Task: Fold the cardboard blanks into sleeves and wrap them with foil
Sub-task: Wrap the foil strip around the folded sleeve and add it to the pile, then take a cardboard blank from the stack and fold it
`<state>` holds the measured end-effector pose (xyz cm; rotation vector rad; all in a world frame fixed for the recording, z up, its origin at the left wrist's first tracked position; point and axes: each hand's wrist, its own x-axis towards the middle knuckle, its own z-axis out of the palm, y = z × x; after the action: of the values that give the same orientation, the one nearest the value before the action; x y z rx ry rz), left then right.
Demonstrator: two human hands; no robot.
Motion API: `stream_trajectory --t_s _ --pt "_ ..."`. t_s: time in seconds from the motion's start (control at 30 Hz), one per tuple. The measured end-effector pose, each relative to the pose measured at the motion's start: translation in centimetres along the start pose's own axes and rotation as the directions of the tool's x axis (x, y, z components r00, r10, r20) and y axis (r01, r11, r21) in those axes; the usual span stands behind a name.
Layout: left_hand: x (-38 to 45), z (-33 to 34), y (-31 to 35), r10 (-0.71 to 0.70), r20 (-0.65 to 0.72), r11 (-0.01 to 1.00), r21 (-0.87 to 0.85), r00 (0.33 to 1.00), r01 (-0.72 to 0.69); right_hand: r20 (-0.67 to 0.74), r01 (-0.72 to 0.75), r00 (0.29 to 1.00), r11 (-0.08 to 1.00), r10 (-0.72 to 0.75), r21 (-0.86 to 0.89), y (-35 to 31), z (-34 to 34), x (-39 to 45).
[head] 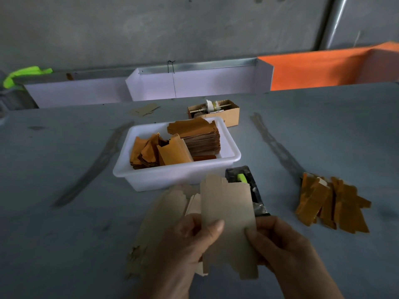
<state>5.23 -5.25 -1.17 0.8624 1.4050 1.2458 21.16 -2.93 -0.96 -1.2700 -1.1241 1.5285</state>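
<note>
The white tub point(177, 169) holds stacked gold foil pieces point(200, 137); the small carton point(228, 115) behind holds a spool. Left hand point(190, 240) and right hand point(278, 242) pinch the cardboard blank point(226, 212) at its side edges, just before the tub. Bare table point(64, 234) lies left.

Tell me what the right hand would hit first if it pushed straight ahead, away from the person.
Probably the black tape dispenser, lying just beyond the right hand and the cardboard blank it holds; depth is uncertain.

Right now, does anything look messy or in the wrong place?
Yes. One flat cardboard piece lies alone at the far side of the table, away from the others. In the white tub, the left orange pieces are jumbled.
</note>
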Motion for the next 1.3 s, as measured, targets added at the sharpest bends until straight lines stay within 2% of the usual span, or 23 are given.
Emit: stream_trajectory --t_s 0.1,0.2,0.27,0.37,0.47,0.57,0.7,0.83,0.97,1.1,1.23,1.3 --pt "-0.3 1.1 0.4 0.049 -0.016 0.999 0.015 0.999 -0.049 0.021 -0.010 1.000 1.000 0.010 0.011 0.3 -0.1 -0.2" --pt "-0.5 1.9 0.5 0.076 -0.064 0.996 0.044 0.995 -0.073 0.003 -0.003 1.000 0.998 0.003 -0.068 0.2 -0.2 -0.6" --pt "-0.6 2.3 0.3 0.090 -0.104 0.992 0.102 0.990 -0.080 -0.029 0.044 0.998 0.970 -0.053 -0.237 0.3 -0.3 -0.8" --pt "-0.7 2.9 0.1 0.128 -0.144 0.980 0.172 0.981 -0.103 -0.091 0.121 0.978 0.862 -0.189 -0.493 0.3 0.0 -1.4" --pt "-0.7 3.1 0.0 0.141 -0.147 0.967 0.231 0.979 -0.105 -0.074 0.207 0.950 0.792 -0.302 -0.574 0.3 0.5 -1.9" --pt "-1.0 3.2 0.2 0.122 -0.126 0.964 0.253 0.985 -0.086 0.007 0.270 0.951 0.818 -0.309 -0.508 0.1 0.9 -2.3" --pt "-1.5 3.1 0.6 0.109 0.053 0.967 0.227 0.993 -0.118 0.095 0.309 0.950 0.841 -0.298 -0.445 -0.3 0.7 -2.1" --pt "-1.6 2.6 0.6 0.159 0.100 0.933 0.311 0.982 -0.183 0.139 0.219 0.974 0.889 -0.176 -0.403 -1.0 0.4 -1.7" --pt "-1.2 2.0 0.7 0.043 0.181 0.961 0.262 0.982 -0.091 -0.033 0.183 0.977 0.912 -0.210 -0.368 -0.9 -0.6 -1.1" --pt "-1.5 2.4 0.6 -0.048 0.268 0.958 0.286 0.962 -0.031 0.083 -0.011 0.996 0.999 0.015 -0.049 -1.3 -0.7 -0.6" --pt "-1.2 3.0 0.1 -0.025 0.048 0.958 0.286 0.999 0.010 0.046 -0.032 0.998 0.999 0.030 0.029 -0.9 -0.8 -0.1" --pt "-1.2 3.1 -0.4 0.055 -0.031 0.959 0.279 0.998 -0.044 0.019 -0.031 0.999 0.998 0.030 0.054 -0.7 -0.7 -0.1"
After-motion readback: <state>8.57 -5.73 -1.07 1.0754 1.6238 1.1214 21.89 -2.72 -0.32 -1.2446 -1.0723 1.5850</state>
